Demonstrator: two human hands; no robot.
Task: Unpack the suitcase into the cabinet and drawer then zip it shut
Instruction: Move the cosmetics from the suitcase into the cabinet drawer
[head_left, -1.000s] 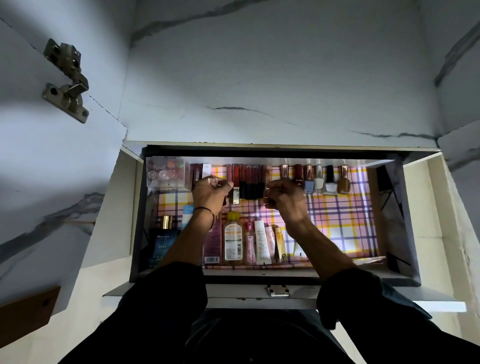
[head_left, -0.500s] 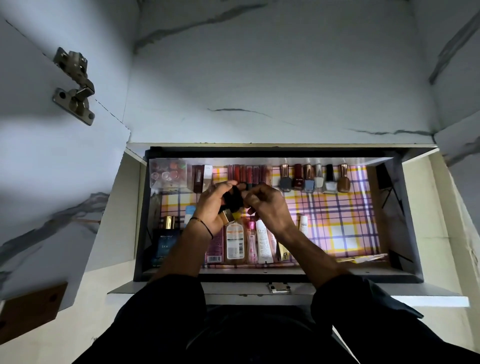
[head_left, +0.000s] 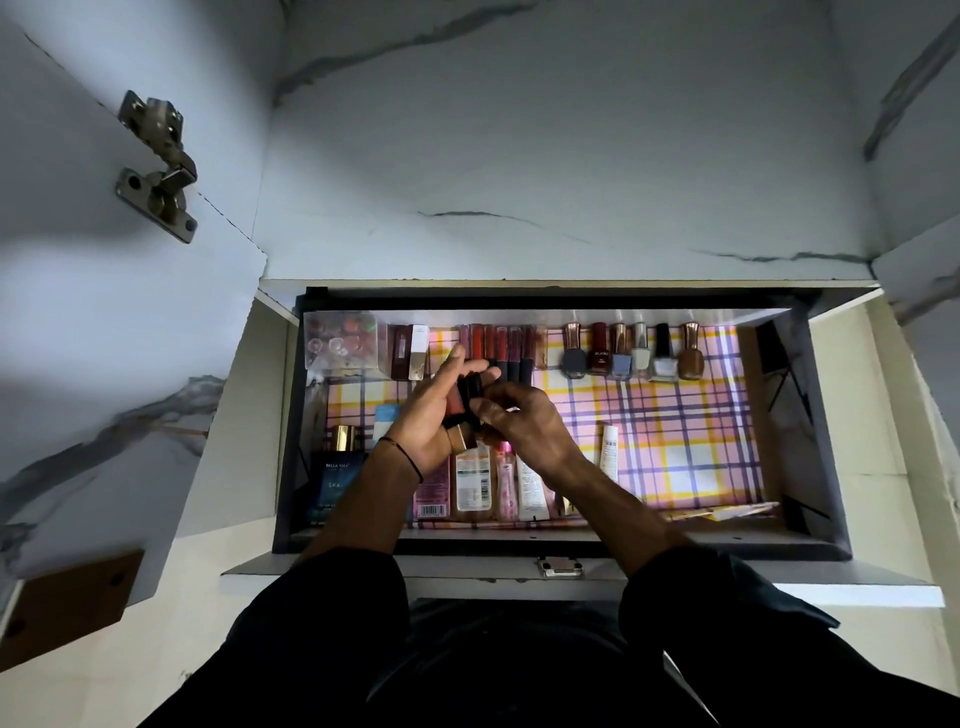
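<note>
The drawer (head_left: 826, 436) stands open below me, lined with pink, yellow and purple plaid paper. Over its left half my left hand (head_left: 431, 415) holds a few slim lip gloss tubes (head_left: 460, 410) with dark caps. My right hand (head_left: 519, 423) meets it from the right, its fingertips pinched on the same tubes. Along the drawer's back edge stand a row of lip glosses (head_left: 501, 348) and several nail polish bottles (head_left: 631, 351). The suitcase is out of sight.
A clear box of small items (head_left: 340, 340) sits in the back left corner. A blue perfume bottle (head_left: 335, 467) and several tubes and bottles (head_left: 472, 480) lie along the front left. The drawer's right half shows bare liner. An open cabinet door with a hinge (head_left: 158, 163) hangs at the left.
Both hands have drawn back from the rear row of lip glosses toward the drawer's middle and come together, now holding a few tubes between them.
</note>
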